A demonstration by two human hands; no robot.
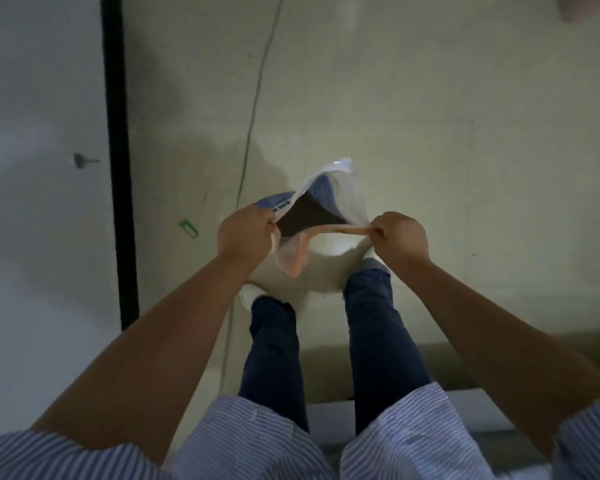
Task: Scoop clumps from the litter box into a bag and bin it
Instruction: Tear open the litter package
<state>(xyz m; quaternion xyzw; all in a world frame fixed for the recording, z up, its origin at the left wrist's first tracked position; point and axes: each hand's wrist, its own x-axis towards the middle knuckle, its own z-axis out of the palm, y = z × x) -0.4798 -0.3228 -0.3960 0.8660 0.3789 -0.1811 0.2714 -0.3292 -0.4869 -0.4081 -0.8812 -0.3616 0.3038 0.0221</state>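
Observation:
I stand over a pale floor and hold a thin plastic bag [329, 194] at waist height, white and blue with a pale orange handle strip. My left hand [245, 233] pinches the bag's left rim. My right hand [400, 237] pinches the right rim and the stretched handle. Between them the bag's mouth is pulled open, dark inside. No litter box, scoop or bin is in view.
A black vertical strip [118, 161] separates a white panel on the left from the greenish floor. A green paper clip [189, 228] lies on the floor left of my hands. A thin cable [253, 109] runs down the floor. A pale box edge [471, 410] sits behind my right leg.

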